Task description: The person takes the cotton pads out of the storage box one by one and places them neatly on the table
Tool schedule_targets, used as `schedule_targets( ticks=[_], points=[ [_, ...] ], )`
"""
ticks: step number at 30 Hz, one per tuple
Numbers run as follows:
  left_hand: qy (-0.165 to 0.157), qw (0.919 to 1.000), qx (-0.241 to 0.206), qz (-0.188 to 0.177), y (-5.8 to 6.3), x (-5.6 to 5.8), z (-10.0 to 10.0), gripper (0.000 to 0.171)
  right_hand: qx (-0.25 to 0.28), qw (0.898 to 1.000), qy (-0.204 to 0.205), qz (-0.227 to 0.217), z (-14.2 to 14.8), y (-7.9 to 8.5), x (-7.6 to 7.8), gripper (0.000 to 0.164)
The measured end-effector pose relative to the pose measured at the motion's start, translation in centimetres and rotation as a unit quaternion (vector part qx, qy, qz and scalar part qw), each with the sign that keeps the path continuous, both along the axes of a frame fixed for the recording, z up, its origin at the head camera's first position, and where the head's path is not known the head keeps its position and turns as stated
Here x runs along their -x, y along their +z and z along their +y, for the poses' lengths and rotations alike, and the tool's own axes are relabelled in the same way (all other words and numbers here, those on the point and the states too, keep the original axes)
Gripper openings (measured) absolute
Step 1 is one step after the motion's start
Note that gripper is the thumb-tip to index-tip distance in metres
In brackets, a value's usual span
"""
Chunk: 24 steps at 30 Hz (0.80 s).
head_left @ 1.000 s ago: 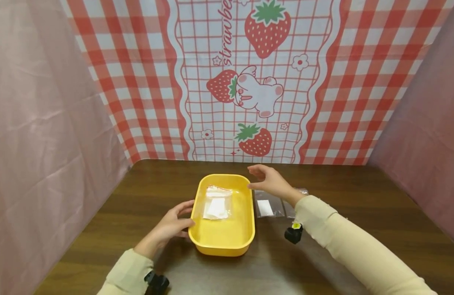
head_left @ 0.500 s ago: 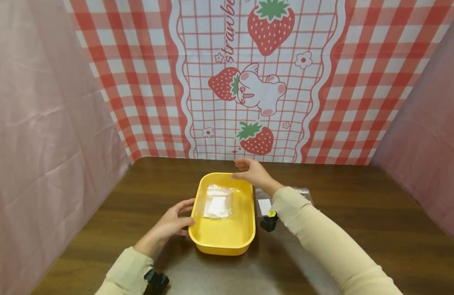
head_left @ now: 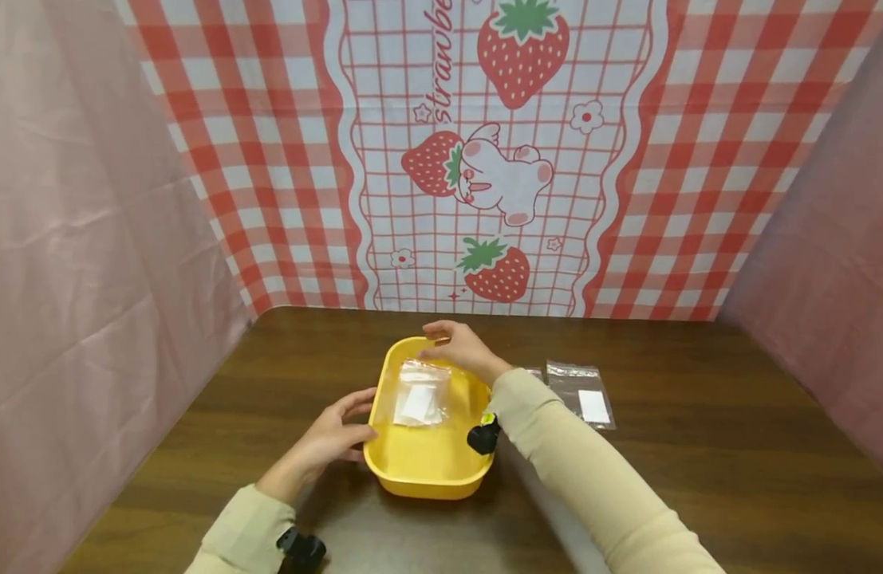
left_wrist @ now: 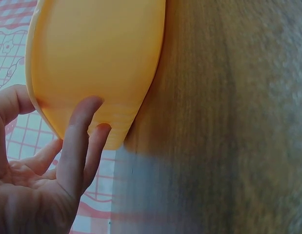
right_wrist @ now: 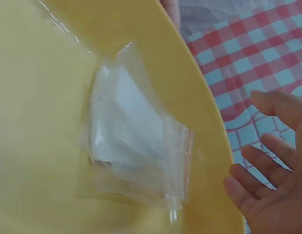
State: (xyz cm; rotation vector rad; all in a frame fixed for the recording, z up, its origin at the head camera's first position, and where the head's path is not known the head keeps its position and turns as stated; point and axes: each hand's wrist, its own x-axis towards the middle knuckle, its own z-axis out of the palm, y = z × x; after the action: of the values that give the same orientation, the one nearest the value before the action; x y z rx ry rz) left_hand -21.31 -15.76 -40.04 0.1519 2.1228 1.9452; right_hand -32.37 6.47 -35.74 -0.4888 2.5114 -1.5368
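Observation:
A yellow plastic tub (head_left: 430, 462) stands on the table, long side pointing away from me. My left hand (head_left: 331, 430) holds its left side, thumb at the rim; in the left wrist view the fingers (left_wrist: 78, 129) lie against the outer wall. Small clear zip bags (head_left: 419, 399) with white labels lie on the tub's floor toward the far end, overlapping. My right hand (head_left: 459, 348) hovers over the far end, fingers loosely bent and nothing in them. In the right wrist view that hand (right_wrist: 272, 180) appears beside the rim, apart from the zip bags (right_wrist: 136, 126).
Right of the tub, another clear zip bag (head_left: 581, 395) with a white label lies flat on the brown wooden table (head_left: 699, 446). A further bag (head_left: 534, 373) is mostly hidden behind my right sleeve. A strawberry-print cloth (head_left: 498, 159) hangs at the back.
My right hand has moved left, from beside the tub's right rim to over its far end, uncovering the bag on the right. My left hand has stayed on the tub.

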Motion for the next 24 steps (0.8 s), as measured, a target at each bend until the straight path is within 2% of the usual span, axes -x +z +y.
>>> schedule_targets(
  ticks=[7, 11, 17, 20, 24],
  points=[
    [-0.005, 1.0000, -0.002, 0.000, 0.0, 0.0, 0.0, 0.066, -0.076, 0.995, 0.065, -0.009, -0.9, -1.1, -0.1, 0.061],
    [-0.006, 1.0000, -0.002, -0.001, 0.0, 0.0, 0.0, 0.066, -0.138, 0.983, 0.120, -0.017, -0.9, -1.8, -0.3, 0.068],
    [0.001, 1.0000, 0.003, -0.003, -0.2, 0.1, 0.1, 0.066, -0.211, 0.958, 0.190, -0.023, -0.9, -2.2, -0.6, 0.073],
    [0.006, 1.0000, 0.005, -0.004, -0.3, 0.2, 0.2, 0.065, -0.239, 0.949, 0.206, -0.025, -1.0, -2.2, -0.8, 0.075],
    [0.006, 1.0000, 0.005, -0.002, -0.4, 0.2, 0.2, 0.065, -0.250, 0.944, 0.211, -0.046, -1.0, -2.1, -1.0, 0.075]
  ],
)
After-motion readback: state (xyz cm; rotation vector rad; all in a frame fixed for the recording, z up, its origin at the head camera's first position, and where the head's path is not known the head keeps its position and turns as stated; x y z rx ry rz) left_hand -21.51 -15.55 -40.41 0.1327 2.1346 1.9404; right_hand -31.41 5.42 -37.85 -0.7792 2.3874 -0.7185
